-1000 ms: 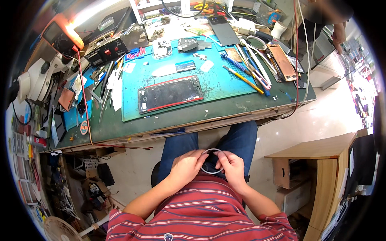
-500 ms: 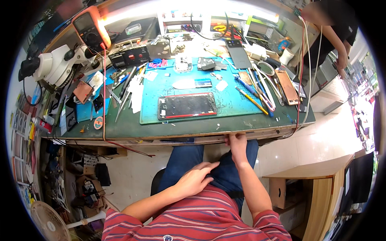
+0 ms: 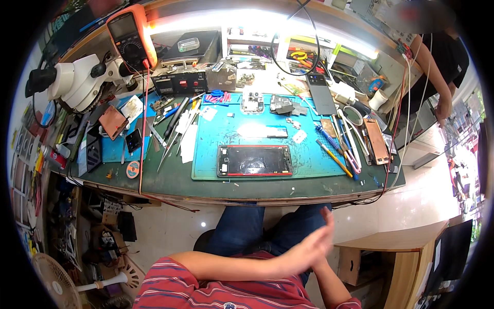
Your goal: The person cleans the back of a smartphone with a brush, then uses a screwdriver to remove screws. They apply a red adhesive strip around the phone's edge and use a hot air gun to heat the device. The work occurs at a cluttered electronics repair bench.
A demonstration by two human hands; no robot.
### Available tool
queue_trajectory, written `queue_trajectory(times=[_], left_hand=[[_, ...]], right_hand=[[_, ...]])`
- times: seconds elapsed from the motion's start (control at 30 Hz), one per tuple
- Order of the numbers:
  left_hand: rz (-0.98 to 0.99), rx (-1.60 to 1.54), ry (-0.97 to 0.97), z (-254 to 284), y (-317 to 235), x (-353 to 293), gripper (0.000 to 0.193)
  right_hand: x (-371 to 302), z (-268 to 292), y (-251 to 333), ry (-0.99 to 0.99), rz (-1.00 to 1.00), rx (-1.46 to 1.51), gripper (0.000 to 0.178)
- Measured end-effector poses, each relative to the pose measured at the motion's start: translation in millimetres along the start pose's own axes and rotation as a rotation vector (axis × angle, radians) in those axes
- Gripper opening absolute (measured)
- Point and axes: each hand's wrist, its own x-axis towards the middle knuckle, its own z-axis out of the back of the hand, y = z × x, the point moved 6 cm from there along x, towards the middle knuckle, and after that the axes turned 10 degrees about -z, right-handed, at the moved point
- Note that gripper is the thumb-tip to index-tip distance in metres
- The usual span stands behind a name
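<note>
My left hand (image 3: pixel 307 250) reaches across in front of my body to the right side, in front of the bench. Its fingers look stretched out, though motion blurs them, and nothing shows in it. My right hand lies mostly behind the left one, so its fingers cannot be told apart; the right forearm (image 3: pixel 329 286) comes up from the lower right. Above them on the bench, a phone frame with a red rim (image 3: pixel 254 160) lies on the blue work mat (image 3: pixel 309 167). A bare phone part with camera openings (image 3: pixel 252 103) and grey metal pieces (image 3: pixel 287 105) lie behind it.
Tweezers and pens (image 3: pixel 334 157) lie along the mat's right side. A white microscope (image 3: pixel 77 85) and an orange multimeter (image 3: pixel 131 38) stand at left. Red cables hang over the front edge (image 3: pixel 170 205). A fan (image 3: pixel 56 280) stands lower left; another person (image 3: pixel 432 67) is at the far right.
My right hand has come away from the bench's front edge and down toward me. My left hand has moved right from my lap to meet it. The view has shifted.
</note>
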Motion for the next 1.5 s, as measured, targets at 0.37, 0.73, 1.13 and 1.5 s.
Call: queue_trajectory(times=[0.37,0.73,1.13,1.5], left_hand=[[-0.444,1.242,0.308,111.8,23.9,8.0,0.061],[-0.677,1.65,-0.197,144.9,-208.9,-1.9,0.05],[-0.723,1.653,-0.297,174.1,-201.4,-10.6,0.066],[-0.696,1.651,-0.302,172.9,-200.9,-6.6,0.072]], right_hand=[[57.8,88.8,130.6,0.316,-0.363,0.285,0.026],[216.6,43.7,114.5,0.138,0.315,-0.837,0.015],[453.2,75.4,39.5,0.355,-0.099,-0.948,0.072],[456.9,90.7,13.4,0.134,0.187,-0.835,0.043]])
